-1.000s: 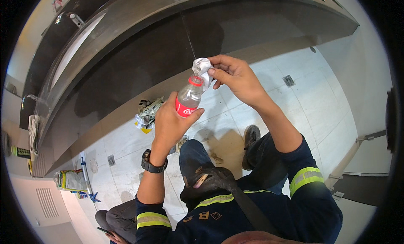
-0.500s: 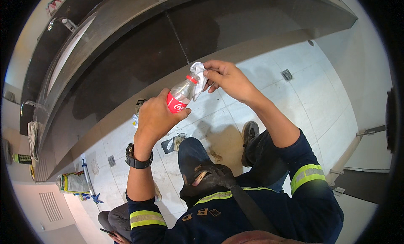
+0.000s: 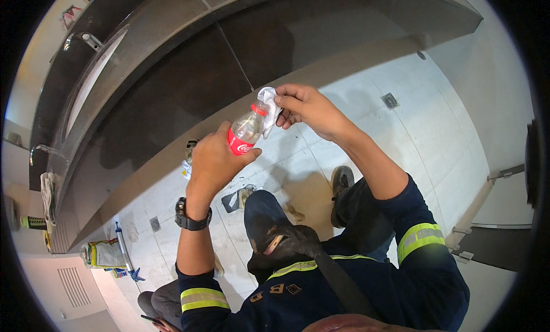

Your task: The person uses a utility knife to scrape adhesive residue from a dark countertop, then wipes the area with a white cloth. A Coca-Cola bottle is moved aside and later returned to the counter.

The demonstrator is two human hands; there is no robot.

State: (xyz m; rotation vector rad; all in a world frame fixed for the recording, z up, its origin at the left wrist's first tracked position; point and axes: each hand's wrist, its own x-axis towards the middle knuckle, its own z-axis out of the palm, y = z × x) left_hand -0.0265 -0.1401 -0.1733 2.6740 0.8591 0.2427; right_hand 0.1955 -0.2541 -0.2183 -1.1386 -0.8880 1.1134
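My left hand (image 3: 216,158) is wrapped around a clear plastic bottle (image 3: 250,126) with a red label and a red ring at its neck. The bottle leans with its neck up and to the right. Between the fingertips of my right hand (image 3: 306,107), a white cloth (image 3: 267,112) is pinched. It hangs against the bottle's neck and hides part of the mouth. Both hands are raised above the floor, in front of the dark counter's face.
A dark counter (image 3: 189,63) with taps (image 3: 91,41) curves across the far side. On the tiled floor lie a dark flat object (image 3: 231,201), a bag (image 3: 103,254) and a blue-and-white caulking gun (image 3: 123,246). At the lower left, another person's hand holds a phone (image 3: 151,320).
The view has shifted slightly. The hands keep nearly the same pose, with the bottle and the cloth still held together at the neck.
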